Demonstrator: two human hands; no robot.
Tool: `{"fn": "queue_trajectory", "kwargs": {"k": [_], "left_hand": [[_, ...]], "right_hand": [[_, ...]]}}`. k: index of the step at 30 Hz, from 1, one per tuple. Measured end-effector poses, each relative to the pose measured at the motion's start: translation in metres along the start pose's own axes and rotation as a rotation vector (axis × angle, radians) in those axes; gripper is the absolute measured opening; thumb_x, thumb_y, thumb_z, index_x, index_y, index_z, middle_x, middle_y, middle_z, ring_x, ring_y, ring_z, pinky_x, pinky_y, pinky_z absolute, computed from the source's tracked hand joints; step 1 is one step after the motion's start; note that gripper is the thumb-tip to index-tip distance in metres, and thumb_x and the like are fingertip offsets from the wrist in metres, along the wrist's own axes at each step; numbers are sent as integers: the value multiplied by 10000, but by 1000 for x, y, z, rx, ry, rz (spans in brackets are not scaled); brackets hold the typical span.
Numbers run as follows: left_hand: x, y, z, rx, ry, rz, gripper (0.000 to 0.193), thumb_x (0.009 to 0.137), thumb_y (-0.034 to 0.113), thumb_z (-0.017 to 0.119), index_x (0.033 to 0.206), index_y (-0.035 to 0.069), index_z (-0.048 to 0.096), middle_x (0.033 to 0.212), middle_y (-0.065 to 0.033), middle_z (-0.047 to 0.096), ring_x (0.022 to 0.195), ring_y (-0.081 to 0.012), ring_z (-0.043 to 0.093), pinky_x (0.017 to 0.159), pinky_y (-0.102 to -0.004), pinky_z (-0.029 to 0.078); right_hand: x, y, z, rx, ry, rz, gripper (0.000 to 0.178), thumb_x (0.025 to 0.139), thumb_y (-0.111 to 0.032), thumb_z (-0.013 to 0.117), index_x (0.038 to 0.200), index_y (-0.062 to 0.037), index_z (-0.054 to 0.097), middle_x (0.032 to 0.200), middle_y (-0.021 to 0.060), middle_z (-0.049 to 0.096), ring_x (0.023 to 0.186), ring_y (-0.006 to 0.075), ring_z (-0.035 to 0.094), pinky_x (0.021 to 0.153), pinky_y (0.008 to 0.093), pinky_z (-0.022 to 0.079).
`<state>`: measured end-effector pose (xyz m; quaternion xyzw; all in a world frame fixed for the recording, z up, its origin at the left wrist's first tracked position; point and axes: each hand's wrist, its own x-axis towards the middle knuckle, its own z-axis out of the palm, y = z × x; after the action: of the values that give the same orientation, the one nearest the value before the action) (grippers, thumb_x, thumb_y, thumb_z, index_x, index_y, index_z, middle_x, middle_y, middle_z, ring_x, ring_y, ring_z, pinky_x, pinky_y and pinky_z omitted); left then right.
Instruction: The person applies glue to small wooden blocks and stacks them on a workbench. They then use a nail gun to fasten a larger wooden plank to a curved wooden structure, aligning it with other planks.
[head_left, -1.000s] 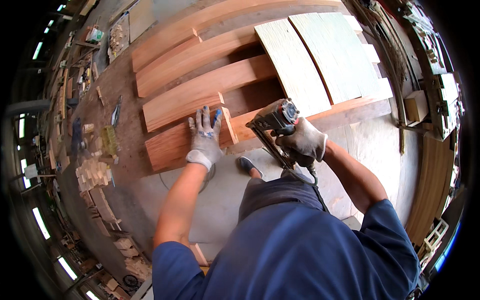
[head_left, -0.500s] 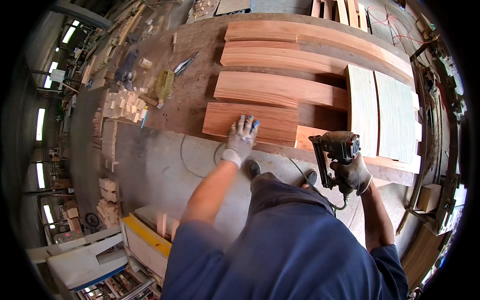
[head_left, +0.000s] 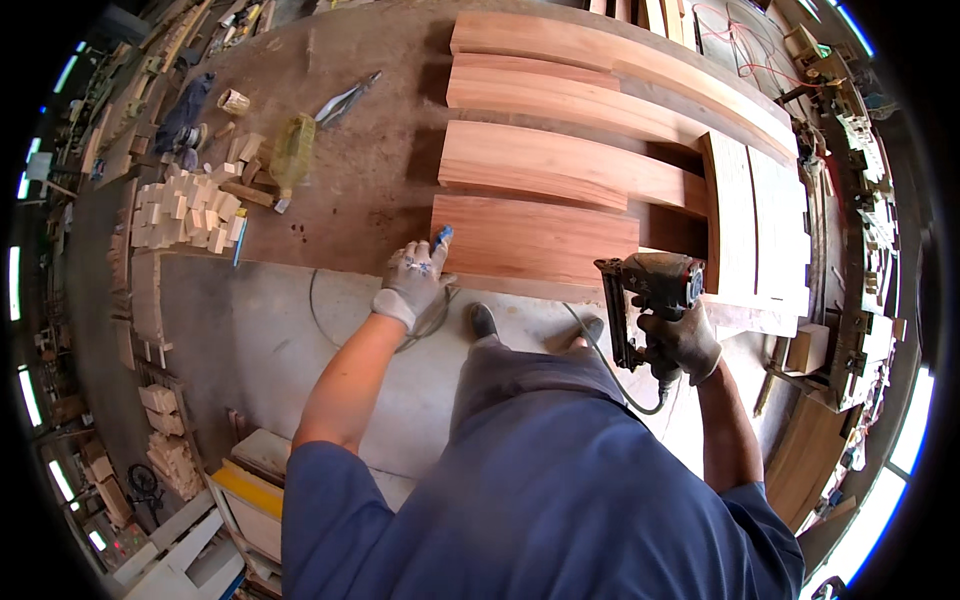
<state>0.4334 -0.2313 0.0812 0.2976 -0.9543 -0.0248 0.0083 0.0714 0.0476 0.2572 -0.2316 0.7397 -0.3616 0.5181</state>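
Observation:
My left hand [head_left: 416, 274], in a pale glove with blue-stained fingertips, is at the near left corner of a reddish wooden board [head_left: 535, 240]. Its index finger and thumb are spread against that corner; the other fingers look partly bent. My right hand [head_left: 690, 338], also gloved, grips a black nail gun [head_left: 660, 282] by the handle, just off the table's near edge at the board's right end. A hose [head_left: 638, 408] hangs from the tool. Behind the near board lie more reddish boards [head_left: 530, 158] in rows, and pale planks [head_left: 732, 205] cross them on the right.
Small wood blocks [head_left: 185, 212] are piled at the table's left, near a yellowish plastic bottle [head_left: 292, 155] and a long-handled tool [head_left: 347, 97]. A hose loop [head_left: 318, 315] lies on the concrete floor. A yellow-topped cabinet [head_left: 245, 490] stands behind me on the left.
My left hand has slid off the near board's top to its left corner. The nail gun stays in my right hand. The whole view has shifted somewhat.

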Motion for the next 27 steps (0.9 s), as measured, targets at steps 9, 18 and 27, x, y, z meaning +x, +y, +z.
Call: {"fn": "queue_trajectory", "kwargs": {"k": [9,18,27], "left_hand": [[-6,-5,-12,-79,-55,31,754,979,325,719,1665,135,469,1236,-164,711,1114,-331,721,950,-459,615],[-22,75,-93,-675,437,-207,776,931,349,840,1567,18,545,1502,-253,641,1334,-429,652,1078,-513,556],[-13,66,-140,-144,547,-267,823,931,255,827,1587,-76,457,1421,-291,638,1258,-458,652,1084,-513,533]], "right_hand": [[0,-53,43,-36,51,-41,415,867,-56,735,1272,15,681,892,63,716,622,118,658,532,294,552],[58,-126,96,371,-154,-197,337,938,-54,767,1257,-22,663,846,24,669,656,123,648,554,299,548],[141,-153,243,825,-664,-260,138,1011,-107,769,1126,-83,696,1011,73,742,873,199,749,709,340,652]]}}
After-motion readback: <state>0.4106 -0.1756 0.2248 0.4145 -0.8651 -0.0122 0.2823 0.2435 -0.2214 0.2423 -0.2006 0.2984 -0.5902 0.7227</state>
